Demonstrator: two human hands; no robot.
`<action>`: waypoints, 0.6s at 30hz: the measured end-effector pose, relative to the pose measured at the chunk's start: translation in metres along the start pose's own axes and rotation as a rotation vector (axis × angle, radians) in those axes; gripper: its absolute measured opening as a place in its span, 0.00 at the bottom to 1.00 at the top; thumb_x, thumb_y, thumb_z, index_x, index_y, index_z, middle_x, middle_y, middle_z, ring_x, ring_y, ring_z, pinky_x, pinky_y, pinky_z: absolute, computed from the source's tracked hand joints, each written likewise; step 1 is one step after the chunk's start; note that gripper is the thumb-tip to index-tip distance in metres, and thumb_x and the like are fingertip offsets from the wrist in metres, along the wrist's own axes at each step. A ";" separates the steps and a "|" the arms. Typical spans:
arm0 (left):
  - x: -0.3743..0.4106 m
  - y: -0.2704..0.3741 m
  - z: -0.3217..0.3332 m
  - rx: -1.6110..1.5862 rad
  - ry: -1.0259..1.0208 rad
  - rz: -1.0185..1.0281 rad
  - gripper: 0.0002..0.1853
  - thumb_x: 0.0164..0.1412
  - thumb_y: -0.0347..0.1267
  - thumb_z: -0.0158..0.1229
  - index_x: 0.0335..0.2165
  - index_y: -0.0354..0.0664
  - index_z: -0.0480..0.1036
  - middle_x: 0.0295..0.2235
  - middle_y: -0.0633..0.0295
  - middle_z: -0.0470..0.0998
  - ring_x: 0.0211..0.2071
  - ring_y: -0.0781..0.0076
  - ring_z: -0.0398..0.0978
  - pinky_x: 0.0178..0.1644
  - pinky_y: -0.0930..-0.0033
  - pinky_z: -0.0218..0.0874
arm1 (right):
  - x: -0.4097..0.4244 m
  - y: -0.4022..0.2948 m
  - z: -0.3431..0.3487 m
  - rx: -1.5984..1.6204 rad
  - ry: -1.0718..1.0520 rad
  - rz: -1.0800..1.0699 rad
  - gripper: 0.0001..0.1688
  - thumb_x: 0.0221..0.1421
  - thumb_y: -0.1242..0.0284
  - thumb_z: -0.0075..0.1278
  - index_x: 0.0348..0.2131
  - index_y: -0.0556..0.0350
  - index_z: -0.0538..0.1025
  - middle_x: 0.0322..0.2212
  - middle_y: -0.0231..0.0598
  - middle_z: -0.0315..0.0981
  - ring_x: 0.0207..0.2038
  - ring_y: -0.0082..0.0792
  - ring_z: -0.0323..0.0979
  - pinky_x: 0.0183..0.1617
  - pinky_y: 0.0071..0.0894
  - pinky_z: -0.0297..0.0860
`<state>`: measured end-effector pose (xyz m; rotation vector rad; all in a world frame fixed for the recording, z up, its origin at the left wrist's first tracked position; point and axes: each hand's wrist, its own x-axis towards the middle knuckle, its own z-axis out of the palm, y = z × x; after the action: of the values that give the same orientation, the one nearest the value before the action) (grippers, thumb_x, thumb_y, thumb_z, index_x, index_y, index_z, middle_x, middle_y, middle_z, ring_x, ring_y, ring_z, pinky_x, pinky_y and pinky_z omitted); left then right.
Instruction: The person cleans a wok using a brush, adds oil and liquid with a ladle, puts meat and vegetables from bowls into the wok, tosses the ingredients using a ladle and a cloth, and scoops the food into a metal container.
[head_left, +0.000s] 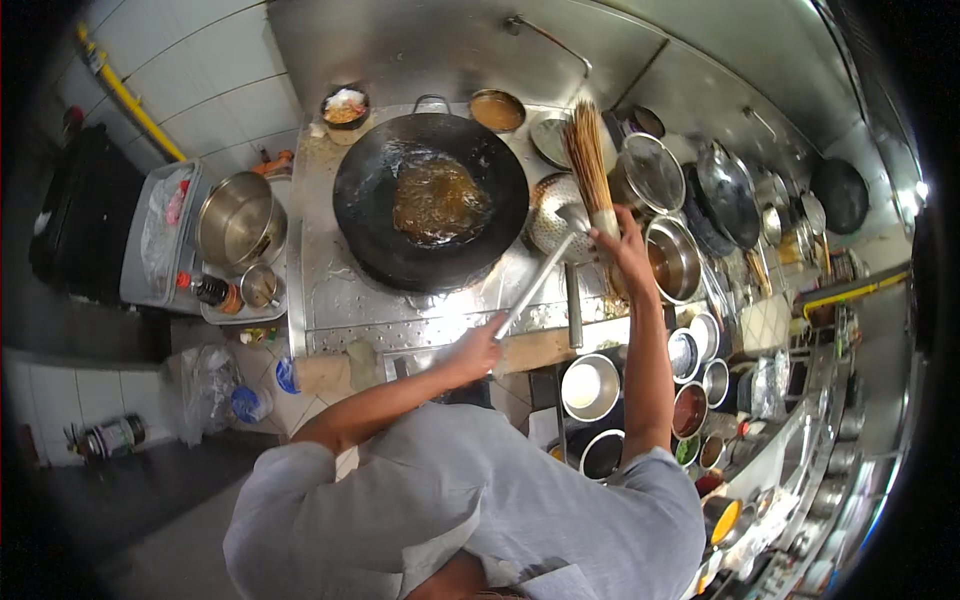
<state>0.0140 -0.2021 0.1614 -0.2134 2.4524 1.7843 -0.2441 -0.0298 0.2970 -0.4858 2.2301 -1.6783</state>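
Note:
A large black wok (360, 217) sits on the steel cooktop with glossy brown liquid (439, 201) in its bottom. My left hand (480, 351) is closed on the handle of a metal ladle (536, 289), whose bowl end is over a perforated metal strainer (551, 217) right of the wok. My right hand (626, 247) grips the bound end of a bamboo wok brush (589, 157), its bristles pointing towards the back wall. The brush's bound end is close to the ladle's bowl; whether they touch, I cannot tell.
Behind the wok stand a bowl of white and orange food (346, 107) and a pan of brown liquid (496, 111). A wire sieve (652, 174) and a steel pot (673, 259) are at the right, above several containers. A large steel pot (240, 217) and a dark bottle (212, 292) stand left.

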 end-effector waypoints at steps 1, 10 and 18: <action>0.007 0.009 0.012 0.093 -0.042 -0.115 0.34 0.56 0.27 0.52 0.62 0.36 0.58 0.31 0.35 0.77 0.30 0.45 0.79 0.38 0.52 0.70 | -0.005 0.011 0.002 -0.047 0.021 -0.048 0.34 0.50 0.73 0.62 0.55 0.62 0.68 0.35 0.39 0.75 0.31 0.25 0.73 0.33 0.27 0.69; 0.071 -0.062 0.118 0.342 0.276 0.173 0.31 0.62 0.30 0.49 0.63 0.35 0.56 0.51 0.39 0.69 0.54 0.37 0.66 0.59 0.46 0.56 | -0.020 -0.026 0.083 -0.766 -0.293 -0.286 0.38 0.51 0.64 0.60 0.61 0.46 0.69 0.46 0.57 0.75 0.48 0.56 0.74 0.52 0.46 0.69; 0.048 -0.003 -0.068 0.747 0.527 0.107 0.11 0.57 0.33 0.55 0.25 0.36 0.76 0.32 0.49 0.77 0.36 0.50 0.76 0.43 0.51 0.67 | 0.081 -0.063 0.214 -1.244 -0.841 -0.341 0.27 0.52 0.56 0.55 0.48 0.51 0.79 0.37 0.61 0.78 0.41 0.58 0.77 0.47 0.50 0.73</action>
<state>-0.0323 -0.2699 0.1713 -0.5347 3.3422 0.7727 -0.2177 -0.2655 0.2970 -1.5222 2.2200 0.1601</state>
